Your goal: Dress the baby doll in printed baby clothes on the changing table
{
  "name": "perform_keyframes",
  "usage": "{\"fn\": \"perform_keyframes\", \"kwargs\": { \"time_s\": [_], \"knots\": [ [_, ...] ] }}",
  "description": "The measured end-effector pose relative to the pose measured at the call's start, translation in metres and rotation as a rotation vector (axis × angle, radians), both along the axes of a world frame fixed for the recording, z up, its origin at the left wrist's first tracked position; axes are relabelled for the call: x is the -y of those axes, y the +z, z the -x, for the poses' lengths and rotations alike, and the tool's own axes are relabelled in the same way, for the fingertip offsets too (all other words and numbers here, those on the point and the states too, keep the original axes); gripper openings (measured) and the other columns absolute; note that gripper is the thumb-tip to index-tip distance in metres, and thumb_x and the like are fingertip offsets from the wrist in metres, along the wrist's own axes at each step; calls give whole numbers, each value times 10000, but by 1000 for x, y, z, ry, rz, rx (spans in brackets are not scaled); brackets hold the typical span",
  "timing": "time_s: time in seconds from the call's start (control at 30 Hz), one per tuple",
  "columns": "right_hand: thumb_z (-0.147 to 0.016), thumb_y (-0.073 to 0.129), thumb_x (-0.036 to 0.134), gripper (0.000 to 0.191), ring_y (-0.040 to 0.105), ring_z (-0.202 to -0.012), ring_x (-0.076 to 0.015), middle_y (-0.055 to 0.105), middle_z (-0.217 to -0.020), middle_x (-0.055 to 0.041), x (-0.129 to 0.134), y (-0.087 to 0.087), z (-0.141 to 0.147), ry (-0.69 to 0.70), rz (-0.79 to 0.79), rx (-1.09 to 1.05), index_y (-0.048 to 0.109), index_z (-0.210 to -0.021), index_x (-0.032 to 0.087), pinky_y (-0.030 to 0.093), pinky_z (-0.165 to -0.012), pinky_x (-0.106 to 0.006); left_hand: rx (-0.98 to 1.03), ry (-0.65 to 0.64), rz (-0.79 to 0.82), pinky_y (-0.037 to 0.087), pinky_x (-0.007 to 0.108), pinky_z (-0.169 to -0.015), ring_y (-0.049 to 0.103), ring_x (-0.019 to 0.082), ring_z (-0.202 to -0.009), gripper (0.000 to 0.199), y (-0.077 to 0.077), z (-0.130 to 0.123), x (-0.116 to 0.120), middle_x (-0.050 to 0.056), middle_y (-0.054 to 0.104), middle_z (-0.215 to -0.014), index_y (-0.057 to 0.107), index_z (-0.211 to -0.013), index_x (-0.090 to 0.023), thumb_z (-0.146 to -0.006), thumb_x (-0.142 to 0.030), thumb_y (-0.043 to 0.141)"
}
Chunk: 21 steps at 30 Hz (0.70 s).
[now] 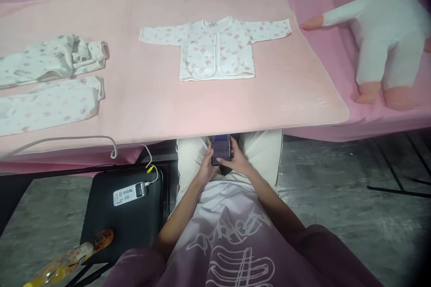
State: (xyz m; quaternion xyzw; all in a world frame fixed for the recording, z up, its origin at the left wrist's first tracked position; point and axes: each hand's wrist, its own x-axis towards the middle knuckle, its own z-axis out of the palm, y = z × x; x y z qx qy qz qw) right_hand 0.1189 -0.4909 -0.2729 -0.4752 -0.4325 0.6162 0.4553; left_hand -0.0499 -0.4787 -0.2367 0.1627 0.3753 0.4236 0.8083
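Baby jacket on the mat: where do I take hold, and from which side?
Probably at both shoulders, pinching from above: the jacket lies flat on the pink mat, sleeves spread out sideways, collar at the far side, so both shoulders look open to a grip.

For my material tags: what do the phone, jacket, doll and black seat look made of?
Phone: probably glass-fronted, its face flat and lit.
Jacket: soft matte fabric, likely cotton; printed, lightly creased.
Doll: white cloth suit, slightly wrinkled; smooth pinkish feet suggest matte vinyl or silicone.
Seat: smooth black, faint sheen; plastic or leatherette, I can't tell.
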Motion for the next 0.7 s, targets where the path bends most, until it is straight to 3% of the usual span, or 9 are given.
{"fn": "perform_keyframes", "kwargs": {
  "time_s": [0.13, 0.27, 0.43, 0.7],
  "knots": [
    [-966, 819, 562, 979, 566, -1535, -290, 527, -1721, -90, -2, 4, -6, -2, -4, -68, 328, -1787, 354, 460, -1332, -485, 3, 25, 0, 532, 451, -1247, 606, 316, -1552, 833, -1, -1, 0, 53, 684, -1616, 477, -1728, -380, -977, -438, 834],
    [-992, 745, 474, 854, 516, -1585, -281, 549, -1720, -54, -4, 10, -11, -10, 17, -133, 398, -1762, 349, 371, -1390, -475, 11, 31, -29, 537, 462, -1237, 600, 321, -1544, 808, -4, 1, 0, 63, 666, -1630, 506, -1708, -374, -975, -469, 833],
    [-958, 746, 440, 902, 527, -1569, -286, 566, -1704, -54, -5, 7, -10, -6, 35, -129, 373, -1773, 342, 369, -1387, -488, 28, 1, -69, 533, 484, -1235, 573, 334, -1558, 775, -3, 4, 1, 76, 601, -1699, 512, -1712, -366, -1002, -489, 799],
    [-931, 793, 498, 1012, 550, -1546, -282, 568, -1693, -77, -5, 2, -7, 1, 12, -124, 303, -1802, 342, 384, -1376, -486, 17, -9, -28, 526, 483, -1253, 604, 328, -1540, 899, 0, 5, 1, 70, 650, -1656, 433, -1772, -392, -968, -386, 833]
  ]
}}
